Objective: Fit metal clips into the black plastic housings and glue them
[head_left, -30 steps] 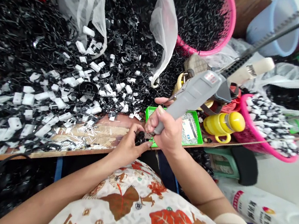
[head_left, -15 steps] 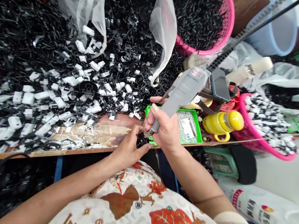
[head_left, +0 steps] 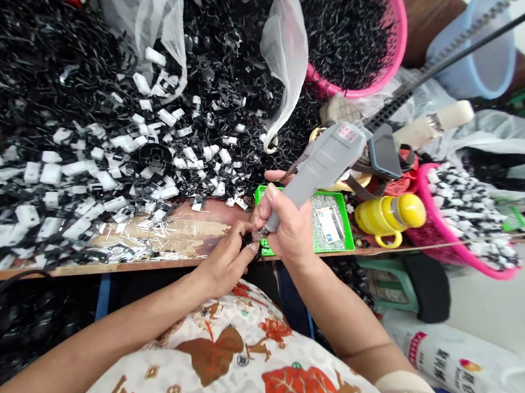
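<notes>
My right hand (head_left: pixel 292 224) is wrapped round a grey electric screwdriver (head_left: pixel 329 156), whose cord runs off to the upper right. The tool's tip points down and left, toward the fingers of my left hand (head_left: pixel 230 256). Those fingers pinch a small black plastic part (head_left: pixel 246 240), mostly hidden by the thumb and fingertips. Below my right hand stands a green tray (head_left: pixel 346 222) with small silvery pieces and a printed card (head_left: pixel 331 223) in it.
Black and white plastic parts (head_left: pixel 50 173) are heaped across the bench. A pink basket (head_left: pixel 401 16) holds black pieces. Thin white sticks (head_left: pixel 148 237) lie near the bench edge. A yellow bottle (head_left: pixel 387 214) and another pink basket (head_left: pixel 427 194) are at the right.
My left thumb has drawn up closer to its fingers, round the small black part. The screwdriver stays nearly in place; the view has shifted slightly.
</notes>
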The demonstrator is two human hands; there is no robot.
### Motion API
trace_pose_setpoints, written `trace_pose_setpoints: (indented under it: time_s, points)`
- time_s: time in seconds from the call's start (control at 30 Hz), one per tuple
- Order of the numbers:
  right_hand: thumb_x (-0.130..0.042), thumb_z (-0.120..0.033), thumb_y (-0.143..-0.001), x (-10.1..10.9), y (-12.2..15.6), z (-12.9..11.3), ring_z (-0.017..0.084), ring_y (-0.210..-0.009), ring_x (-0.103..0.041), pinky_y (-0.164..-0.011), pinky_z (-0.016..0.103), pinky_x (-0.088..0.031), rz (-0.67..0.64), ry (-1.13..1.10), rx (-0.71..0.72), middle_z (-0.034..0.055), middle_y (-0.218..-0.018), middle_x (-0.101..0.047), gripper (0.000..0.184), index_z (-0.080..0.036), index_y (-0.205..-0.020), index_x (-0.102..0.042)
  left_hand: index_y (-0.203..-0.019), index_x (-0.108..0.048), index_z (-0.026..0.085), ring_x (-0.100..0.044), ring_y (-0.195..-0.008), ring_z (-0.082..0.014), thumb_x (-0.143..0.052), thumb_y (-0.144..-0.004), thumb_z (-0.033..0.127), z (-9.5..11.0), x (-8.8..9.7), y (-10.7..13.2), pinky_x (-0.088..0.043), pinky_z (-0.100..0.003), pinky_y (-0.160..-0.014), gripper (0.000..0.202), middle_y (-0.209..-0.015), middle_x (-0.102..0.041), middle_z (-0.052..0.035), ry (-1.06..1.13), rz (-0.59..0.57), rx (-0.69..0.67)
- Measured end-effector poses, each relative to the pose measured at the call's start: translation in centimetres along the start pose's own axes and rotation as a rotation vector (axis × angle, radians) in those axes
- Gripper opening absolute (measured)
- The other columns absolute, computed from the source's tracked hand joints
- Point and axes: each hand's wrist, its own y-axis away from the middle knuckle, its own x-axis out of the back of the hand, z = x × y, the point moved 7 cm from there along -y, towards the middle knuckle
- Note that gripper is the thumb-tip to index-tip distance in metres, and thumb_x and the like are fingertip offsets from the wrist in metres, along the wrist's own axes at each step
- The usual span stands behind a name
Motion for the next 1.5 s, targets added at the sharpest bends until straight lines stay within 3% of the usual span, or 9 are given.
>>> trace_pose_setpoints:
  time_s: [0.3,0.63,0.8,1.0,1.13,1.27,1.37,1.43,1.5]
  points:
    - [-0.071,-0.040,-0.088,0.1,1.3,-0.8,0.010,-0.043,-0.053,-0.048,0.026,-0.046,-0.009,0.050,0.082,-0.0111,-0.055,-0.054,0.033,-0.026,-0.114,-0.056,-0.106,-0.045,0.024,-0.059,-0.088,-0.0192,-0.046,-0.100,0.034,0.3,-0.1,-0.2,-0.045,-0.032,-0.079,0.012,-0.095,-0.060,-0.0012,-0.114,0.035,-0.103]
    - [-0.072,-0.037,-0.087,0.2,1.6,-0.6,0.011,-0.043,-0.053,-0.047,0.027,-0.048,0.046,0.023,0.141,-0.0100,-0.056,-0.054,0.030,-0.025,-0.110,-0.057,-0.105,-0.045,0.024,-0.060,-0.092,-0.0191,-0.046,-0.100,0.034,-0.1,-0.1,-0.4,-0.044,-0.032,-0.081,0.012,-0.100,-0.063,-0.0019,-0.071,0.035,-0.073]
    - [-0.074,-0.041,-0.086,0.0,2.1,-0.2,0.011,-0.041,-0.052,-0.047,0.028,-0.049,0.044,0.075,0.197,-0.0109,-0.055,-0.053,0.030,-0.026,-0.101,-0.054,-0.106,-0.044,0.024,-0.060,-0.097,-0.0219,-0.068,-0.085,0.027,-0.6,-0.1,-0.7,-0.047,-0.035,-0.087,0.032,-0.102,-0.062,-0.0018,-0.128,0.062,-0.120]
    - [-0.076,-0.050,-0.082,0.4,2.5,0.7,0.010,-0.042,-0.052,-0.048,0.027,-0.050,0.087,0.149,0.224,-0.0118,-0.055,-0.050,0.039,-0.025,-0.099,-0.051,-0.104,-0.043,0.024,-0.061,-0.097,-0.0230,-0.068,-0.083,0.025,-1.0,-0.6,-1.4,-0.049,-0.038,-0.088,0.033,-0.102,-0.063,-0.0040,-0.111,0.065,-0.141]
    - [-0.078,-0.037,-0.081,0.7,2.5,-0.4,0.010,-0.042,-0.051,-0.047,0.026,-0.048,0.137,0.088,0.228,-0.0119,-0.054,-0.053,0.034,-0.024,-0.101,-0.053,-0.107,-0.044,0.023,-0.063,-0.098,-0.0238,-0.070,-0.081,0.030,-0.2,-0.8,-1.6,-0.049,-0.037,-0.088,0.037,-0.104,-0.065,-0.0059,-0.157,0.063,-0.056]
    - [-0.075,-0.034,-0.081,1.1,1.0,-1.2,0.011,-0.041,-0.046,-0.042,0.025,-0.044,0.050,-0.016,0.106,-0.0102,-0.053,-0.053,0.030,-0.022,-0.103,-0.058,-0.111,-0.053,0.022,-0.067,-0.092,-0.0259,-0.070,-0.080,0.036,2.3,2.3,1.1,-0.050,-0.034,-0.078,0.038,-0.102,-0.068,-0.0073,-0.350,-0.093,-0.020]
    - [-0.072,-0.034,-0.082,1.9,0.2,-1.8,0.012,-0.040,-0.047,-0.042,0.026,-0.044,0.052,0.010,0.127,-0.0095,-0.052,-0.053,0.028,-0.021,-0.104,-0.061,-0.112,-0.058,0.021,-0.068,-0.080,-0.0253,-0.062,-0.086,0.034,3.0,7.3,7.6,-0.048,-0.033,-0.071,0.030,-0.094,-0.070,-0.0072,-0.591,-0.195,0.059]
    - [-0.073,-0.032,-0.081,2.2,0.2,-1.9,0.012,-0.041,-0.048,-0.042,0.026,-0.045,0.070,0.045,0.171,-0.0093,-0.053,-0.053,0.028,-0.021,-0.104,-0.062,-0.113,-0.061,0.021,-0.070,-0.090,-0.0285,-0.057,-0.088,0.030,1.2,12.4,13.3,-0.050,-0.035,-0.077,0.027,-0.105,-0.072,-0.0114,-0.814,-0.115,0.263]
    - [-0.074,-0.032,-0.081,2.0,0.4,-1.2,0.012,-0.041,-0.050,-0.043,0.026,-0.045,0.074,0.071,0.188,-0.0092,-0.054,-0.054,0.028,-0.020,-0.104,-0.062,-0.120,-0.060,0.016,-0.072,-0.094,-0.0323,-0.056,-0.087,0.028,-1.9,17.7,19.2,-0.051,-0.037,-0.076,0.036,-0.111,-0.073,-0.0165,-1.097,-0.008,0.601]
